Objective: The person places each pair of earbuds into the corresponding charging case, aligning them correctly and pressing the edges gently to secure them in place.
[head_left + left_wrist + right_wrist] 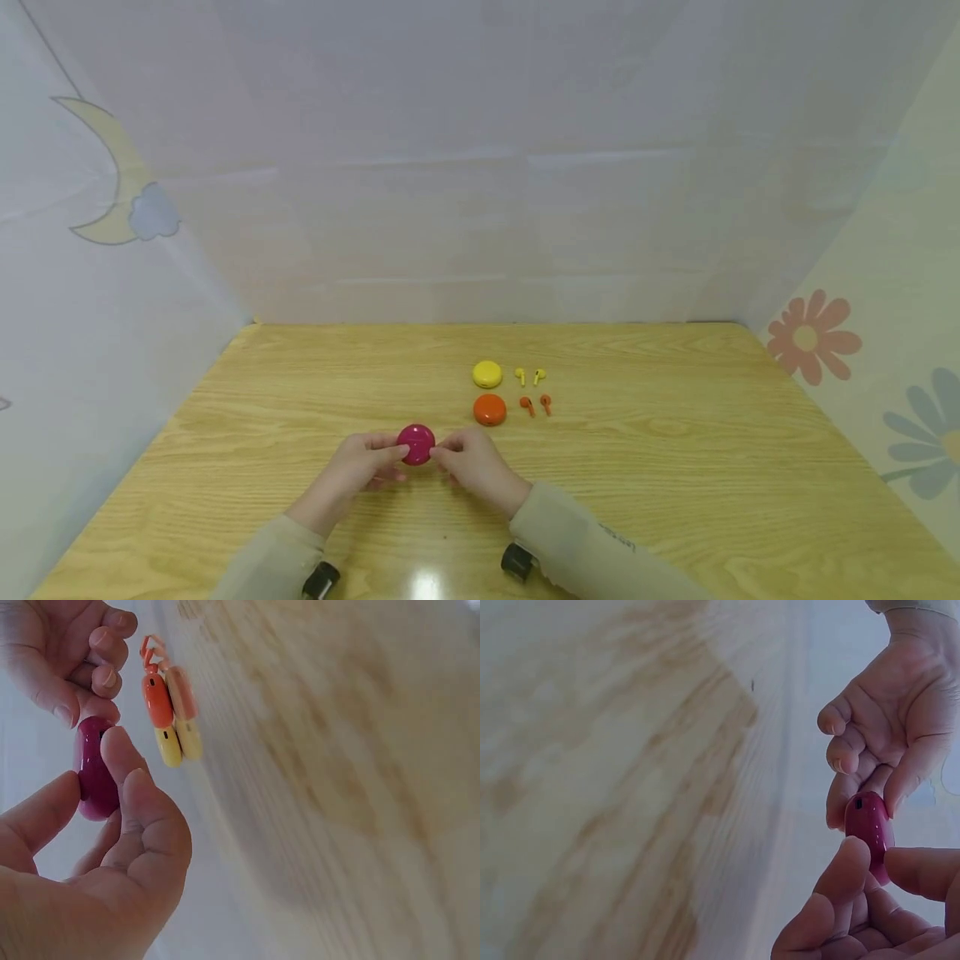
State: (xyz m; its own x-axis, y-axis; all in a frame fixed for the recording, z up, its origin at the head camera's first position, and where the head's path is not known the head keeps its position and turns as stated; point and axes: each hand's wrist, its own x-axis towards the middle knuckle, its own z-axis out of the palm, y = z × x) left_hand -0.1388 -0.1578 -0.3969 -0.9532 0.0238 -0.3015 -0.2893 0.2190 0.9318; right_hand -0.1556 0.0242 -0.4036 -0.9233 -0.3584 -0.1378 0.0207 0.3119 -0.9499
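Note:
A round, glossy magenta earbud case (416,444) is held up over the front half of the table, its lid seam closed as far as I can see. My left hand (358,463) pinches it from the left, thumb on the near face and fingers behind. From the other side my right hand (477,468) grips its right edge between thumb and forefinger. In the left wrist view the case (96,769) appears edge-on between the fingers of both hands. A small dark slot shows on the case (868,825) in the right wrist view.
Just beyond the hands lie an orange earbud case (490,410) and a pair of orange earbuds (528,406). Behind them sit a yellow earbud case (487,374) and two yellow earbuds (539,377). The wooden table (675,467) meets pale curtains (480,250) at the back.

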